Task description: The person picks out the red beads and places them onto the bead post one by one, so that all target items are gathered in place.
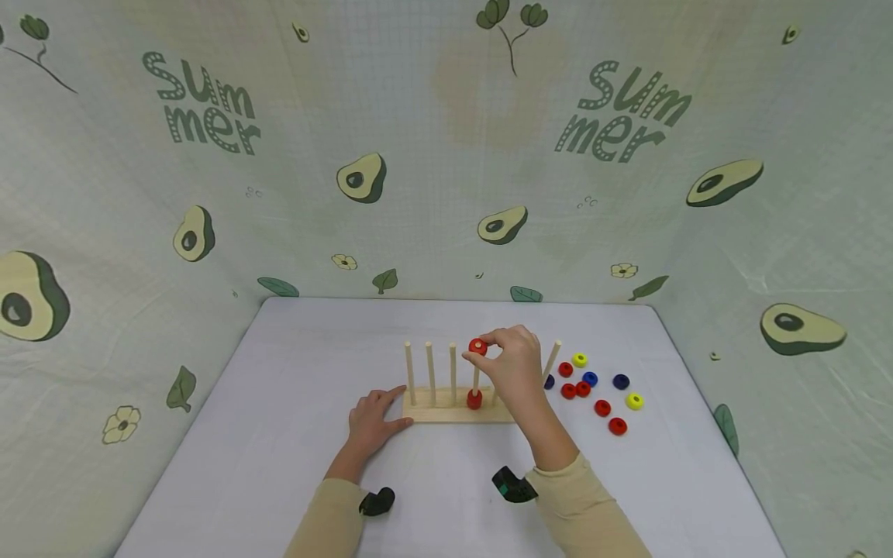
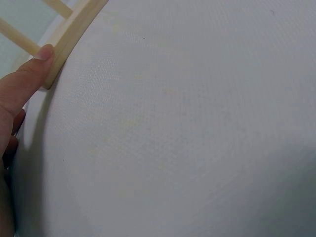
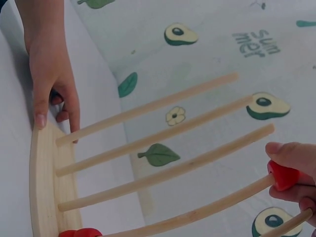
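Note:
A wooden peg stand (image 1: 439, 417) with several upright pegs lies on the table. My left hand (image 1: 370, 423) holds its left end, thumb on the near edge and a finger at the far edge. The thumb (image 2: 29, 76) presses by the end peg in the left wrist view. My right hand (image 1: 518, 364) pinches a red bead (image 3: 282, 176) between thumb and fingers at the top of the fourth peg from the left. The peg's tip enters the bead. Red beading (image 1: 474, 400) sits at the foot of that same peg. My right hand hides part of the stand's right side.
Loose red, yellow and blue beads lie right of the stand, among them a red bead (image 1: 617, 426), a yellow bead (image 1: 634, 401) and a dark blue bead (image 1: 621, 381). A white cloth covers the table (image 1: 279, 434). A printed curtain (image 1: 418, 116) surrounds its back and sides.

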`<state>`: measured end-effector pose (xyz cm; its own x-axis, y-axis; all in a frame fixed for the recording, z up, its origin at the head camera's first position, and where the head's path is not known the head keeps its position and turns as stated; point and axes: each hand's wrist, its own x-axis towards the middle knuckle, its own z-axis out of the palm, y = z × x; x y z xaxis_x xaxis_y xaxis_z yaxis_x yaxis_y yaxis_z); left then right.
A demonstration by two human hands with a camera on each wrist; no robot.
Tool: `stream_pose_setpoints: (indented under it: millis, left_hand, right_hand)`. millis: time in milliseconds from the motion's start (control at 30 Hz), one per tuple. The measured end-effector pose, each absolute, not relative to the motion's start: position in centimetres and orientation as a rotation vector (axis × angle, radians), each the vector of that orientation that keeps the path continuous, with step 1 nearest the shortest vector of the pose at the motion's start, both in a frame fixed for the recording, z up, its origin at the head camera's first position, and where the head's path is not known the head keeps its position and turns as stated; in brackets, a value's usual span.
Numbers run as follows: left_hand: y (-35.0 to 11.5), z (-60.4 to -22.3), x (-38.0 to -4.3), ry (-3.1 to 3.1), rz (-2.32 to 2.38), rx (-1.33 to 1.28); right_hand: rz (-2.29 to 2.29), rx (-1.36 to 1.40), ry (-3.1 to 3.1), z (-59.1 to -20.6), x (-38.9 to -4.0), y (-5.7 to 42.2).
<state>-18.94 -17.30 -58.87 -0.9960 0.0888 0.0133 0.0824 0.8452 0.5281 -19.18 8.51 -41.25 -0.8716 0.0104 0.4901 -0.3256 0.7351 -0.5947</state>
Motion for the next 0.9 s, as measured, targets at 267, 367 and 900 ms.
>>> stream_pose_setpoints:
  millis: [267, 367, 900]
  left_hand:
    - [-17.19, -58.83, -18.97, 2.998, 0.875, 0.133]
    - [-17.12, -58.7, -18.91, 2.997, 0.871, 0.129]
    - [-17.13, -58.76, -18.91, 2.992, 0.868, 0.127]
  right_hand:
    - [0.967, 0.211, -2.534, -40.82, -19.03, 8.61]
    - [0.969, 0.215, -2.553, -40.76, -19.0, 8.69]
    - [0.978, 0.261, -2.62, -40.45, -18.98, 9.27]
